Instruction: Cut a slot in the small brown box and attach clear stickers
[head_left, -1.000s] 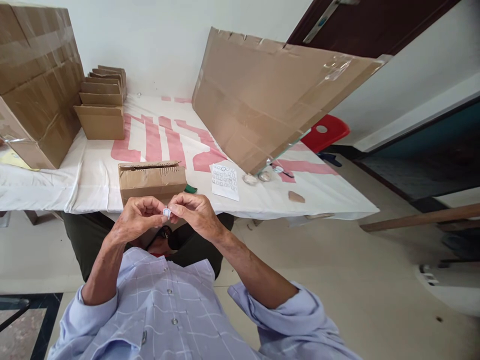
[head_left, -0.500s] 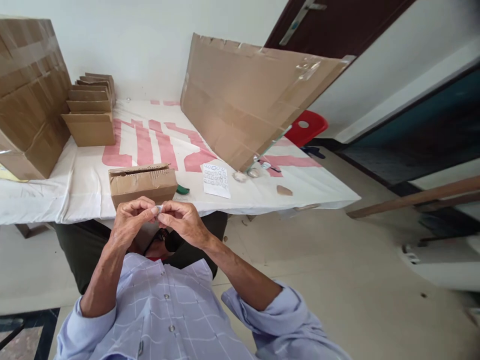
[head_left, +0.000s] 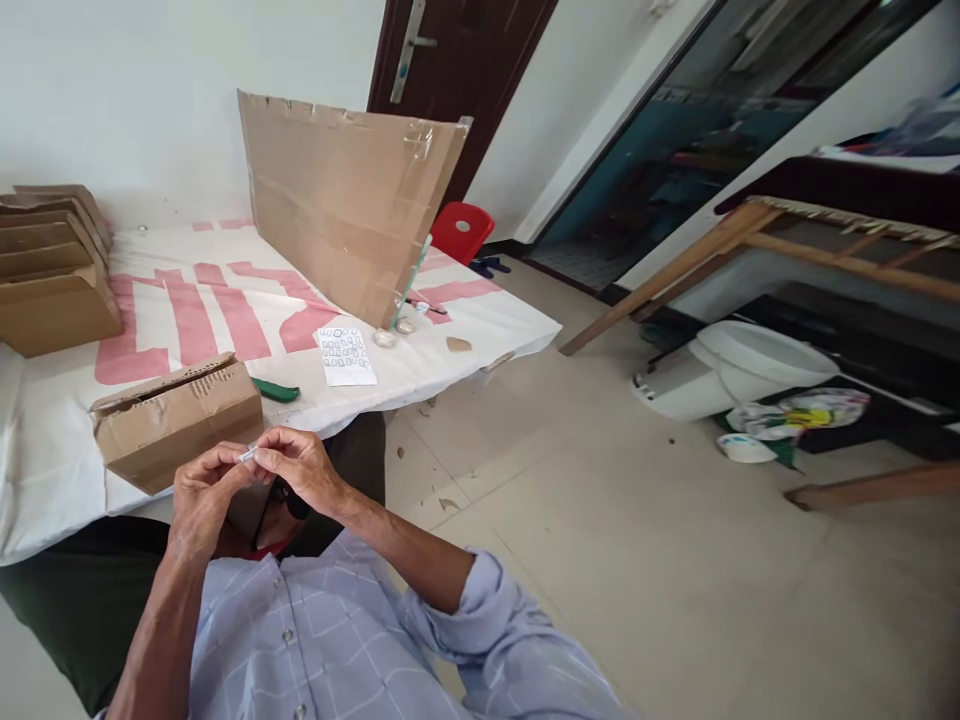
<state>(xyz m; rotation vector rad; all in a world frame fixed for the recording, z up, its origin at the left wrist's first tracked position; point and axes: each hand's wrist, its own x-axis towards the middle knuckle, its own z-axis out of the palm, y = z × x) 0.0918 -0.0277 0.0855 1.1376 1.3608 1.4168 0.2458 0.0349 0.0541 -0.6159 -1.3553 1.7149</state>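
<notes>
Between the fingertips of my left hand [head_left: 206, 490] and my right hand [head_left: 296, 468] is a small white strip [head_left: 247, 454], too small to make out further. Both hands are closed in a pinch on it, held just in front of the table edge. Right behind them a small cardboard box [head_left: 180, 425] sits at the table's front edge. A green curved object [head_left: 276, 390], perhaps a knife handle, lies to the right of that box. Further right rests a white sheet with rows of small drawn shapes [head_left: 346, 357].
A large cardboard panel [head_left: 337, 190] stands tilted on the cloth-covered table [head_left: 300, 405]. Open cardboard boxes [head_left: 60, 310] line up at left. Tape rolls [head_left: 385, 338] and a brown scrap [head_left: 458, 344] lie at right. Beyond are a red chair [head_left: 463, 231] and a white bucket [head_left: 750, 365].
The view has swung to the right, so the table and boxes sit further left and a bucket and wooden-legged table show. Both hands keep pinching the small white strip.
</notes>
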